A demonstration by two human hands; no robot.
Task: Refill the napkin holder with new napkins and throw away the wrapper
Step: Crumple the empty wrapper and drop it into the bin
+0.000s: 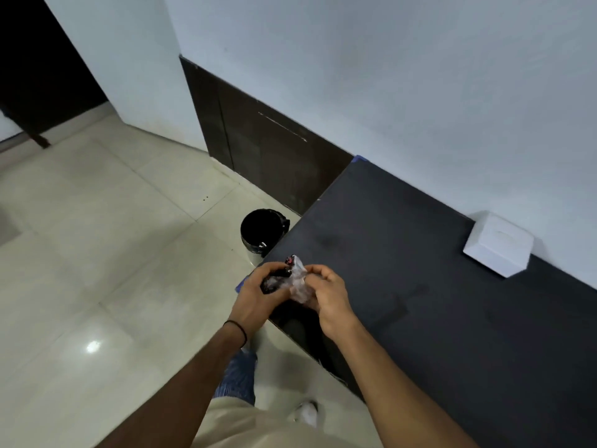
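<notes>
Wrapper (295, 281) crumpled between both hands, bin (263, 232) just beyond, table (420, 270) corner

Both bare forearms extend forward and converge at centre. The left hand (258, 294), a dark band around its wrist, has its fingers curled inward in a closed grip. The right hand (326, 297), knuckles uppermost, pinches with thumb and fingertips. The two hands nearly touch.

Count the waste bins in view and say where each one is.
1: a black bin stands on the floor by the dark table's left end, just beyond the hands. Others may be hidden behind the table.
</notes>
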